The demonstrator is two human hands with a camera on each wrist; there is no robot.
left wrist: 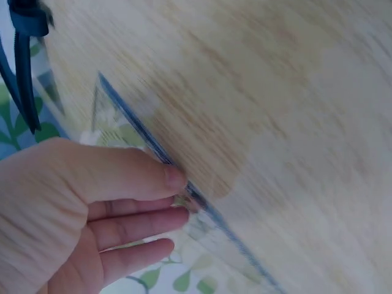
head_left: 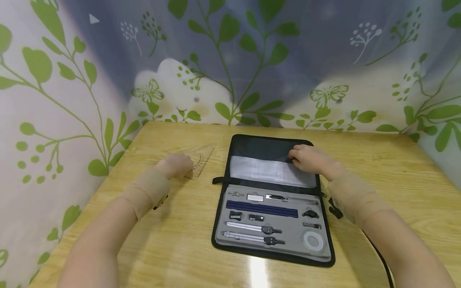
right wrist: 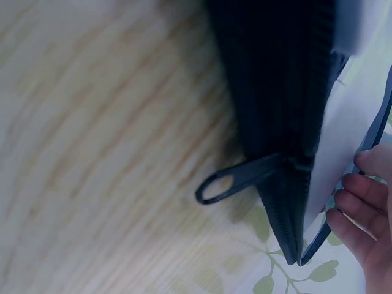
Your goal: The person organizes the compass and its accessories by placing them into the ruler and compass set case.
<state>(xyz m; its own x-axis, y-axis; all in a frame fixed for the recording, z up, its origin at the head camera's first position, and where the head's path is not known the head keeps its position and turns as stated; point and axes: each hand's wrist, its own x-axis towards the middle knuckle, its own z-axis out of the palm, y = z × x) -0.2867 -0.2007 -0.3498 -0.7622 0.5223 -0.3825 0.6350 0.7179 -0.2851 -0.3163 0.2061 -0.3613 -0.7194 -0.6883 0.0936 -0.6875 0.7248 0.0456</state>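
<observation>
A clear triangular set square (head_left: 201, 160), marked with a protractor scale, is pinched in my left hand (head_left: 178, 165) above the left part of the table. The left wrist view shows it nearly edge-on, with the thumb of my left hand (left wrist: 92, 202) on its near side. My right hand (head_left: 306, 158) is at the right side of the lid pocket of an open black zip case (head_left: 273, 145), fingers curled at the pocket's edge. A white sheet (head_left: 266, 170) lies in that pocket. In the right wrist view, my right hand (right wrist: 367, 202) is partly cut off.
The case's grey tray (head_left: 288, 244) holds two compasses (head_left: 252, 239), dark blue pencils (head_left: 261, 209), a sharpener (head_left: 235, 216), an eraser (head_left: 255, 197), a craft knife (head_left: 291, 199) and a round tape roll (head_left: 313, 241). A patterned curtain (head_left: 252, 60) hangs behind the wooden table (head_left: 173, 240).
</observation>
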